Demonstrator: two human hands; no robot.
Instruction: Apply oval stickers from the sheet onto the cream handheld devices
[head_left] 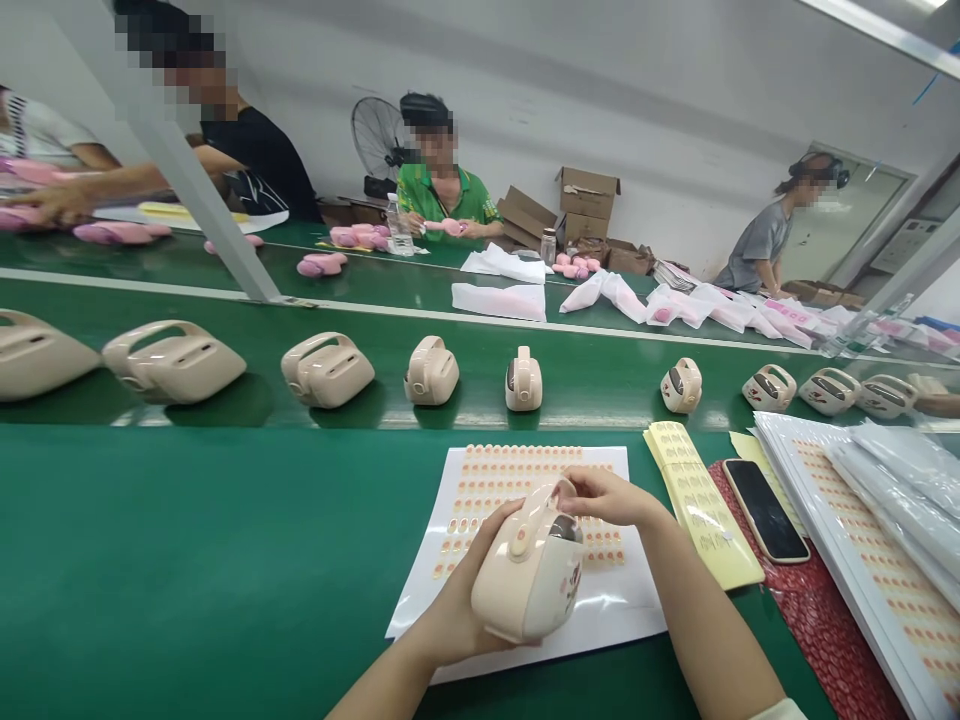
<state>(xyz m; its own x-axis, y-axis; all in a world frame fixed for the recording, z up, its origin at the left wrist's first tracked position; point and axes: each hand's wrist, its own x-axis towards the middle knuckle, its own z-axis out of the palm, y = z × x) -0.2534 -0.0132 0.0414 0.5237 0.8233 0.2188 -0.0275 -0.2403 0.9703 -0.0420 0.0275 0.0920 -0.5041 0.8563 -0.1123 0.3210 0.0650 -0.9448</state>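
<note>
My left hand [469, 610] is wrapped round a small cream device with a carrying handle [517, 590], tilted above the sticker sheet. It has a dark window, a printed cartoon on its pale front and a round orange-centred sticker at the near handle joint. At the top of the handle, the fingers of my right hand [600, 495] are bent and drawn together against the far side. What lies under those fingertips is hidden. Beneath both hands is a white sheet of small orange-centred stickers [480, 480], in rows, partly covered by the device and my hands.
More cream devices [328, 370] stand in a row on the green belt [600, 390] ahead. To my right lie yellow label sheets [701, 500], a phone [765, 510] and stacked sticker sheets [847, 530]. Co-workers sit beyond, near pink items [322, 264] and a slanted post [195, 190].
</note>
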